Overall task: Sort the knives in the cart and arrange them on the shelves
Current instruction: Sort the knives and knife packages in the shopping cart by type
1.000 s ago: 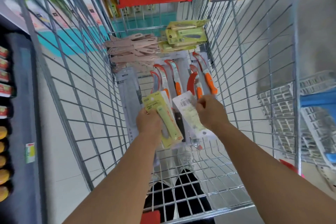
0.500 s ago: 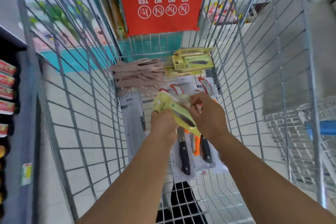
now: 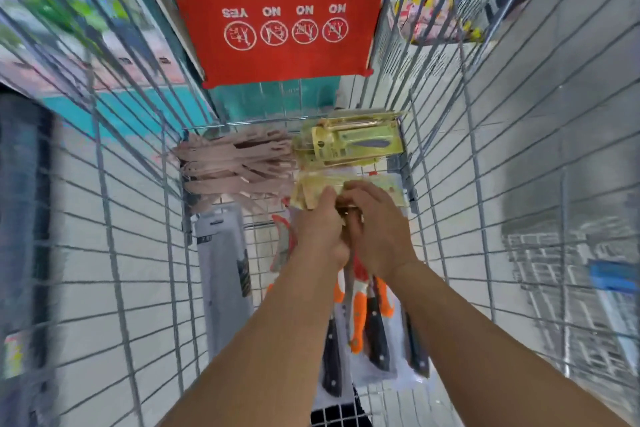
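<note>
Both hands reach deep into the wire cart [image 3: 131,253]. My left hand [image 3: 320,229] and my right hand [image 3: 375,229] together grip yellow-green carded knife packs [image 3: 311,192], held just in front of a stack of the same yellow-green packs [image 3: 356,146] at the cart's far end. Left of that stack lies a pile of pink knives [image 3: 235,166]. Under my wrists lie orange-handled knives [image 3: 358,319] and black-handled knives [image 3: 377,336] in clear packs. A grey-carded knife pack [image 3: 225,274] lies along the cart's left side.
A red sign [image 3: 277,10] with round icons hangs on the cart's far wall. A dark shelf unit [image 3: 20,218] stands to the left of the cart, and a second wire cart with a blue part [image 3: 613,274] is on the right. The view is blurred.
Both hands have carried the yellow-green packs forward from the cart's middle to the far end, beside the yellow-green stack. The camera has tilted up and forward.
</note>
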Demonstrator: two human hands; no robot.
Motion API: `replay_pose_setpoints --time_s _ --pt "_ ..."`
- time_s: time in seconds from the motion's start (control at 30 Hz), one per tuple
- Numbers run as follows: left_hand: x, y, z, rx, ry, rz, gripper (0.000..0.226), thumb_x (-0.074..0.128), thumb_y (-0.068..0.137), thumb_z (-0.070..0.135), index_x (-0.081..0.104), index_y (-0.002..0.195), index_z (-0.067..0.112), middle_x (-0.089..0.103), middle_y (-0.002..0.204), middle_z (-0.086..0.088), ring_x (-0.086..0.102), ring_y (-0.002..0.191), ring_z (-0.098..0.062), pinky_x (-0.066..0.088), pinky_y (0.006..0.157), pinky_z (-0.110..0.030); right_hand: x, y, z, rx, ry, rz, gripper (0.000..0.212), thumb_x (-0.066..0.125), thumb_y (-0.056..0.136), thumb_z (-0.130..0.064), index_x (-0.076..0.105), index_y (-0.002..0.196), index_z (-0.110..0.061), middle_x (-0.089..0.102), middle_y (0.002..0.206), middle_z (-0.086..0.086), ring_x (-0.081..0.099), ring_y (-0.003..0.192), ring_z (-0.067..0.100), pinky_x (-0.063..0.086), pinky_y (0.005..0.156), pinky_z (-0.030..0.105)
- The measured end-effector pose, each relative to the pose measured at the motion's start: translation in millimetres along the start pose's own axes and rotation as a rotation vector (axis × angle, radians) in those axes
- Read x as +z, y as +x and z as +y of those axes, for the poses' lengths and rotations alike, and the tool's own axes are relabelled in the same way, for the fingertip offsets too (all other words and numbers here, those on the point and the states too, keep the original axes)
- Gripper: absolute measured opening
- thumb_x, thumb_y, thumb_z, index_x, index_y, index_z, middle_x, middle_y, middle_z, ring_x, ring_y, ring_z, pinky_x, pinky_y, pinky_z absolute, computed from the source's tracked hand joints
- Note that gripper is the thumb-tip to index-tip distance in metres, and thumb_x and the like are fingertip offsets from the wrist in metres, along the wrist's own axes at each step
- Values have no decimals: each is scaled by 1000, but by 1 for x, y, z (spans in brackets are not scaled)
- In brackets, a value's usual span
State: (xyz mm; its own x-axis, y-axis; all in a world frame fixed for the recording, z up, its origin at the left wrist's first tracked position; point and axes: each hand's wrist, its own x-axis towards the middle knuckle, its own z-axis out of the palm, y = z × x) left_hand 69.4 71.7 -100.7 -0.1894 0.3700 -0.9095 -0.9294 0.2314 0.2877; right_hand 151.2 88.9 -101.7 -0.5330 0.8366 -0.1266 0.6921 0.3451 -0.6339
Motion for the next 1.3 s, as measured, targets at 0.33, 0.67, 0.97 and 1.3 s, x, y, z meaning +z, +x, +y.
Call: replay_pose_setpoints --time_s 0.33,0.67,0.97,1.3 --pt "35 35 0 -89 65 102 28 53 94 26 58 112 5 65 109 -14 64 80 -25 54 65 -33 5 34 28 178 -42 -4 35 43 87 -8 64 116 -9 56 127 10 43 121 29 32 104 35" --pt "23 38 -14 32 418 198 18 52 90 10 52 107 2 63 102 -14 63 92 -29 48 71 -33 17 40 54 155 -183 -203 71 54 85 -11 26 148 -28 14 159 -2 9 146 21 15 116 38" --pt "-59 -1 -24 576 1059 294 30 46 93 15 60 120 16 62 111 1 58 98 -17 44 77 -27 5 -1 43 259 -28 64 64 50 80 9 44 139 -15 41 138 10 42 124 27 40 97 34" --pt "-134 -48 -92 328 1558 162 38 53 91 28 35 123 19 42 115 -14 53 102 -37 37 70 -35 40 -102 15 165 -185 -567 41 49 87 -5 54 127 -10 52 127 13 48 119 29 40 93 31"
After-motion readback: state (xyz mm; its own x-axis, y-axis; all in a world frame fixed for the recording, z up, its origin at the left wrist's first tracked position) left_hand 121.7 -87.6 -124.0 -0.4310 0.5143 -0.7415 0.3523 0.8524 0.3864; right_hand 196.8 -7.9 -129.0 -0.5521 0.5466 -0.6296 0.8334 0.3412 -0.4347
